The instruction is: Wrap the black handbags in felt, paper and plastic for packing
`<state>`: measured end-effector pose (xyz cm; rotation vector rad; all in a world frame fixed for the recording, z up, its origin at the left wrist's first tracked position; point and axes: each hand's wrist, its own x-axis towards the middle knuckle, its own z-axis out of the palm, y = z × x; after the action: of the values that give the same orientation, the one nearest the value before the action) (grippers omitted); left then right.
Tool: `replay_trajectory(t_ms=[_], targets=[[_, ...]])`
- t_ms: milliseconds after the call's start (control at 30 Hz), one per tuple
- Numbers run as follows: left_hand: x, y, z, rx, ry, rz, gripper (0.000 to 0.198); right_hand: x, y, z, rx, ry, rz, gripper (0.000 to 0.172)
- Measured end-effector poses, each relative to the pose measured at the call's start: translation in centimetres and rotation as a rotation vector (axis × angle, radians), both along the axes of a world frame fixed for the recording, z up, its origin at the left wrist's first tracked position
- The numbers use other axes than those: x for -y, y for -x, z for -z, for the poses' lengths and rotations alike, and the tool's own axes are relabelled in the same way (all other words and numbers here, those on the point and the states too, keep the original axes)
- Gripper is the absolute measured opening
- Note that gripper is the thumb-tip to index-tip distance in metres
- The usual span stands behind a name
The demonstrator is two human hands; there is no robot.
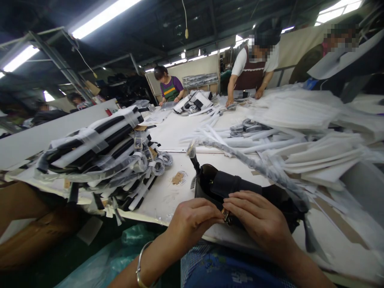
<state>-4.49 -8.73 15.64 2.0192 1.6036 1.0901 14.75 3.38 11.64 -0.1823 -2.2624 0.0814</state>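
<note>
A black handbag (pixel 237 182) lies at the table's near edge, its top open and its strap wrapped in clear plastic (pixel 255 162). My left hand (pixel 193 218) pinches a small gold metal clasp (pixel 225 215) on the front of the bag. From the other side my right hand (pixel 258 216) grips the bag's front edge, its fingertips beside the same clasp. Its thumb is hidden from view.
A tall pile of wrapped black bags (pixel 99 148) stands to the left. White padding sheets (pixel 318 156) and rolled white strips (pixel 240 140) cover the right side. Small brown tags (pixel 178 178) lie mid-table. Across the table, a person in a brown apron (pixel 252 68) handles pieces.
</note>
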Motion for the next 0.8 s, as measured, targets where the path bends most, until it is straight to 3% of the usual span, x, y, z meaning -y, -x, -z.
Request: replay_trajectory(t_ms=[200,433,533,700,800], targets=[[-0.3,-0.1,0.5,-0.042,0.007,0.071,0.015,-0.2,-0.3,0.9,-0.013,-0.003,-0.038,0.026],[-0.9,-0.9,1.0,-0.071,0.024,-0.009,0.016,0.3,-0.5,0.8,-0.061,0.023,-0.088,0.023],[-0.9,-1.3,1.5,0.088,0.072,-0.111,0.017,0.5,-0.6,1.0,-0.071,0.033,-0.076,0.025],[-0.6,-2.1,3.1,0.592,0.372,-0.182,0.012,0.9,-0.7,2.1,-0.066,0.033,-0.039,0.029],[-0.5,-2.6,3.7,0.716,0.393,-0.224,0.023,1.7,-1.4,3.0,-0.087,0.072,-0.008,0.036]])
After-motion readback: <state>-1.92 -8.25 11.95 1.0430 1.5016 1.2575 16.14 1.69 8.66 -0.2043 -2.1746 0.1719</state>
